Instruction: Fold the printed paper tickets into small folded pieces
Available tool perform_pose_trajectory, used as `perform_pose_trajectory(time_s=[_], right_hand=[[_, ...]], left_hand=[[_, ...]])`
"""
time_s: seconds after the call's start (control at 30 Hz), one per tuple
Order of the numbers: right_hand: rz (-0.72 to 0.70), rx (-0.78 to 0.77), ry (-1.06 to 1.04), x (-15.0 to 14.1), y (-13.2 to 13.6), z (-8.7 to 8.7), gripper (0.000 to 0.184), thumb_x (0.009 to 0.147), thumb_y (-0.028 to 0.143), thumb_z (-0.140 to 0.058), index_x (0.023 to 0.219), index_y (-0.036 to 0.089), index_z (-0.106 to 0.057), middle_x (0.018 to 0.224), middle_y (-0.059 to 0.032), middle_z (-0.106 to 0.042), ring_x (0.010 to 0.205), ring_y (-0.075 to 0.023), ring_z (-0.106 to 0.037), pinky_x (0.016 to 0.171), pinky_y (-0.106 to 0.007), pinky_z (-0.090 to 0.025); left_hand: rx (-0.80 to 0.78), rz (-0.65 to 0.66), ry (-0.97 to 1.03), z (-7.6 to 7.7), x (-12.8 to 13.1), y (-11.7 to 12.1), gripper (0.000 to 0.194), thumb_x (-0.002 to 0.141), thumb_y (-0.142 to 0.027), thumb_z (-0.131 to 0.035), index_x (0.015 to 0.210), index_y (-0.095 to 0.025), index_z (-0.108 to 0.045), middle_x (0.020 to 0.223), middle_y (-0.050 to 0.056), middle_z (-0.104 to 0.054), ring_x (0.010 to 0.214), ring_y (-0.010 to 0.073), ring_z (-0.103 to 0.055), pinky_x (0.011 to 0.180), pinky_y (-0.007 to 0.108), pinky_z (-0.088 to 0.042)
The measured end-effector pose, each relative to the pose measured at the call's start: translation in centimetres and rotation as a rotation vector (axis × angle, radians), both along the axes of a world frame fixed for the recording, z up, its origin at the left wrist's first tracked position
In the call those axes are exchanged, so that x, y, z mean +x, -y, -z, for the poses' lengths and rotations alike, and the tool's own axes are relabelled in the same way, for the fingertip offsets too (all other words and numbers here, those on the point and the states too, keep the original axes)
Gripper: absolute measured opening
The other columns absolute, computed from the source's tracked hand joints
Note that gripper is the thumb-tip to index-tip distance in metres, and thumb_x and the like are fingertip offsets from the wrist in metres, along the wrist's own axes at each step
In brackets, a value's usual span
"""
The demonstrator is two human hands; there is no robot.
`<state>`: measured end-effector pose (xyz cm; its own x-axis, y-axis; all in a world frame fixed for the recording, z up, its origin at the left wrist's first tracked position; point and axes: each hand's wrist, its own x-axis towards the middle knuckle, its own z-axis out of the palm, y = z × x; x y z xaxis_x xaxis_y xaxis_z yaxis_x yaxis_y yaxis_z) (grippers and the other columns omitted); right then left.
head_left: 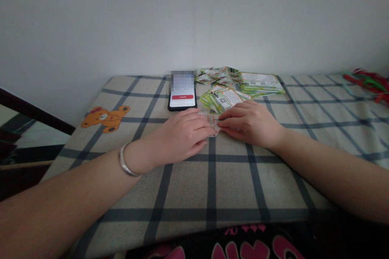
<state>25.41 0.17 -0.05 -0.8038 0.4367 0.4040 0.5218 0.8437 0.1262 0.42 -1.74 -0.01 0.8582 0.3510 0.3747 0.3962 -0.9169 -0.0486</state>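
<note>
A small printed paper (212,120) lies on the checked tablecloth between my hands, largely covered by the fingers. My left hand (185,133), with a silver bangle at the wrist, presses its fingers together over the paper's left part. From the other side, the fingertips of my right hand (251,123) are closed on the paper's right edge. Just beyond the hands lies a fanned stack of green and white printed leaflets (226,98). Behind it sit several folded leaflets (219,76), bent into small peaked shapes.
A phone (182,96) with a lit screen lies left of the leaflets. Another flat leaflet pile (261,83) is at the back right. A flat orange bear figure (106,119) is on the left. Red and green cloth-like material (369,83) lies far right. A white wall (194,16) borders the table.
</note>
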Motion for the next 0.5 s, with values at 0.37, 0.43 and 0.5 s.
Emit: perform_pose_trajectory(time_s=[0.37, 0.43, 0.5], right_hand=[[0.012, -0.029, 0.006, -0.11, 0.13, -0.16, 0.022, 0.093, 0.033, -0.056, 0.096, 0.022, -0.075, 0.103, -0.0016, -0.074, 0.088, -0.0206, -0.065, 0.075, -0.033, -0.042], [0.016, -0.021, 0.011, -0.09, 0.16, -0.1, 0.023, 0.094, 0.033, -0.055, 0.096, 0.021, -0.074, 0.102, -0.0022, -0.074, 0.088, -0.0206, -0.065, 0.074, -0.033, -0.042], [0.009, 0.004, 0.008, -0.06, 0.12, 0.05, 0.024, 0.095, 0.033, -0.054, 0.097, 0.021, -0.074, 0.103, -0.0025, -0.074, 0.088, -0.0206, -0.065, 0.074, -0.033, -0.043]], left_hand=[[-0.035, 0.014, -0.001, 0.37, -0.02, -0.18, 0.027, 0.09, -0.02, -0.057, 0.115, -0.016, -0.065, 0.121, 0.008, -0.067, 0.114, 0.0237, -0.059, 0.104, 0.044, -0.046], [-0.036, 0.027, 0.004, 0.3, -0.01, -0.23, 0.027, 0.089, -0.019, -0.057, 0.114, -0.015, -0.065, 0.118, 0.008, -0.068, 0.112, 0.0232, -0.06, 0.103, 0.043, -0.047], [-0.027, 0.046, 0.009, 0.12, -0.06, -0.28, 0.027, 0.088, -0.018, -0.058, 0.114, -0.016, -0.066, 0.116, 0.007, -0.069, 0.111, 0.0234, -0.061, 0.101, 0.043, -0.048]])
